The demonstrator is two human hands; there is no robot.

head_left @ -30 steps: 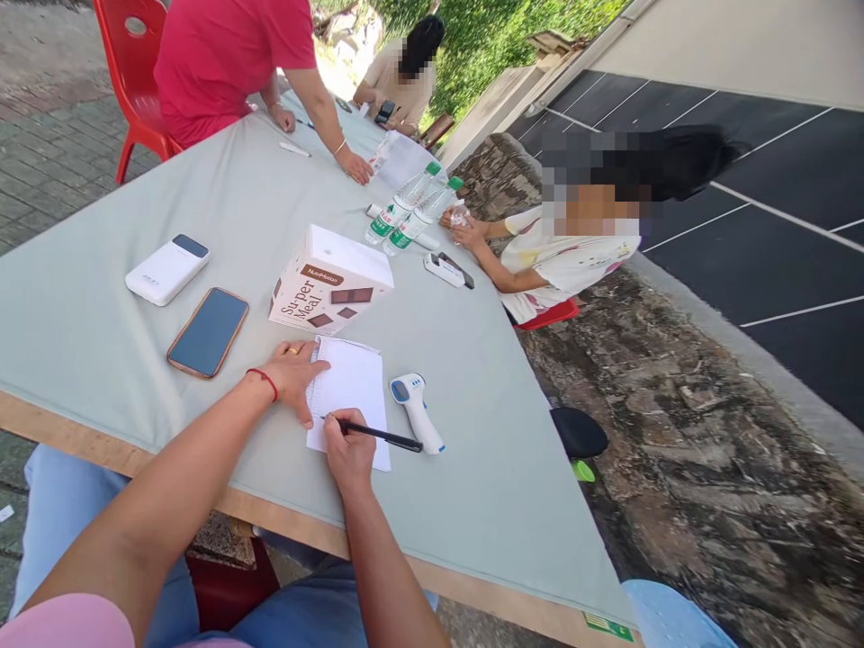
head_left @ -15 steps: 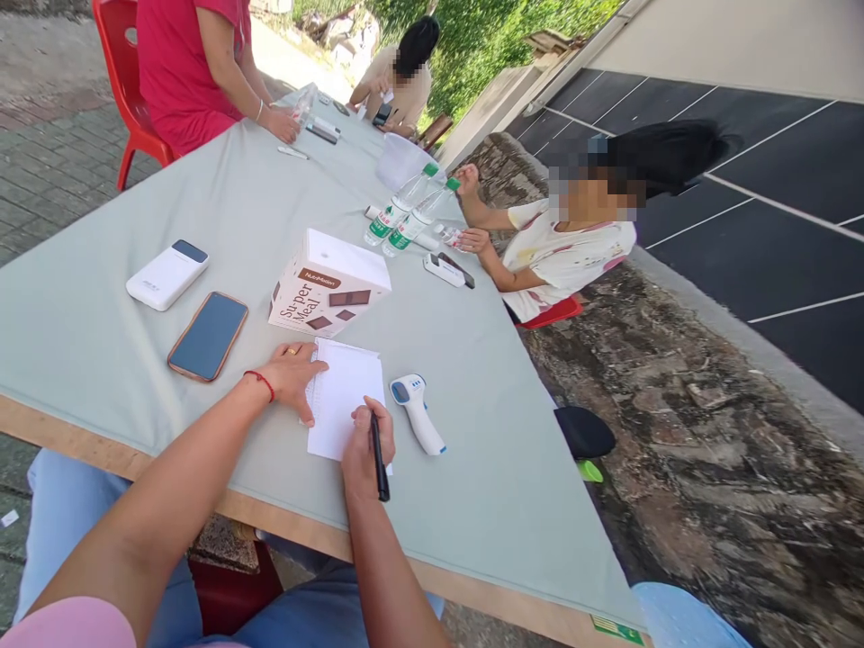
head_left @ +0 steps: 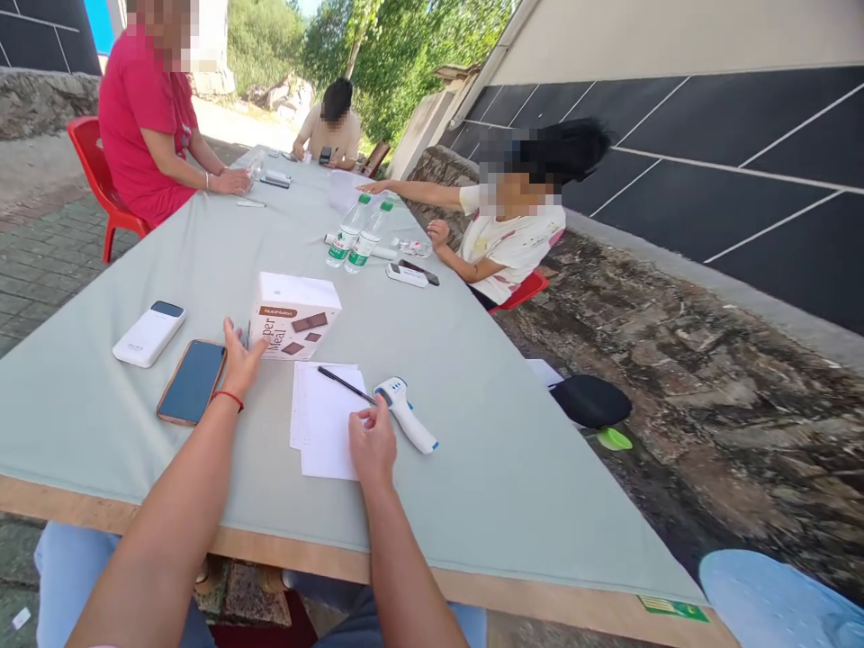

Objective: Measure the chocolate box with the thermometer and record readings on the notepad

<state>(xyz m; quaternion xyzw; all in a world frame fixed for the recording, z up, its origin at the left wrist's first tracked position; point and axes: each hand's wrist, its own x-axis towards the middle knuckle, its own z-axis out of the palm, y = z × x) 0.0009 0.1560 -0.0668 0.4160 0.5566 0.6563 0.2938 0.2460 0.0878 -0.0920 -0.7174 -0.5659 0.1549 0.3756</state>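
Observation:
My left hand (head_left: 243, 364) is open, fingers spread, at the left side of a white and brown "Meal" box (head_left: 301, 315); its fingertips appear to touch the box. Under that hand's wrist side lies a phone (head_left: 193, 382) in an orange-brown case. My right hand (head_left: 373, 445) rests at the right edge of a stack of white paper (head_left: 328, 432), its fingers loosely bent. A black pen (head_left: 343, 382) lies slantwise across the top of the paper, its near end by my right fingertips. Right beside it is a white and blue forehead thermometer (head_left: 409, 416).
A white power bank (head_left: 149, 333) lies at left on the cloth-covered table (head_left: 506, 486). Farther back stand two green-capped water bottles (head_left: 355, 236), near a white device (head_left: 407, 274) and a clear tub (head_left: 343, 191). Three other people sit around the table, one reaching toward the tub.
My left hand has moved from the paper to the box. The pen has gone from my right hand's writing grip to lying on the paper. The view has tilted up.

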